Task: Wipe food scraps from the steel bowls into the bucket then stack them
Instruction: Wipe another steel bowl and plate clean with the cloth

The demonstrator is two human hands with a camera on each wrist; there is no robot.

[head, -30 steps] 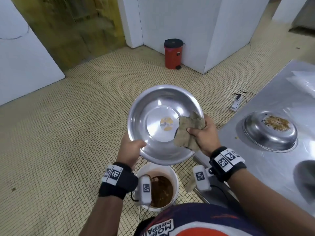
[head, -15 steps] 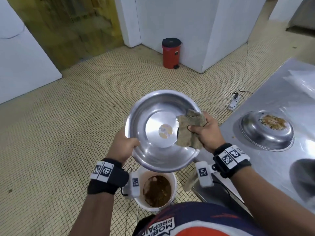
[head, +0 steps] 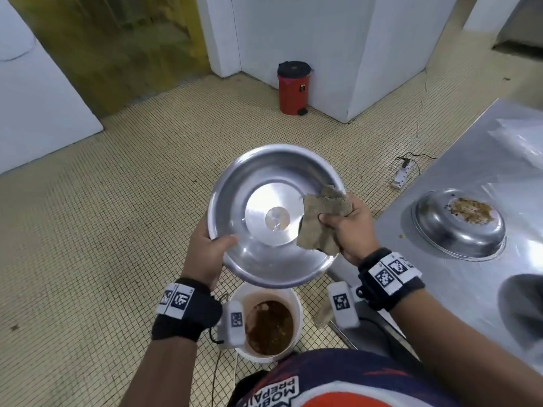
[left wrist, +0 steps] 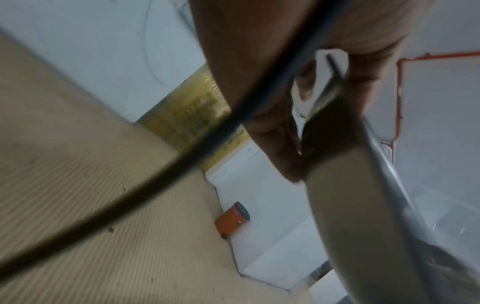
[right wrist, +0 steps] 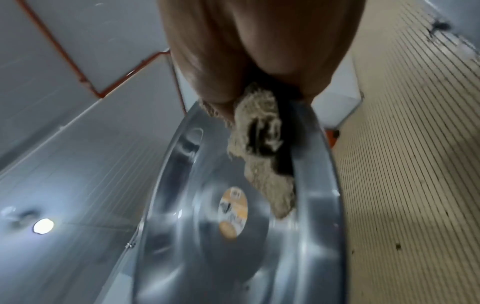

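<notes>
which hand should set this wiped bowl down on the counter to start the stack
Left. The left hand already grips the bowl by its rim, while the right hand holds the cloth.

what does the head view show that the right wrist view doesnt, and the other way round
Only the head view shows the left hand gripping the bowl's rim, the white bucket of brown scraps below, and a second bowl with food on the steel counter.

Only the right wrist view shows the round sticker clearly, orange and white, and a red pipe on the wall.

Both show the held bowl, the cloth against its inside, and the right hand gripping that cloth.
</notes>
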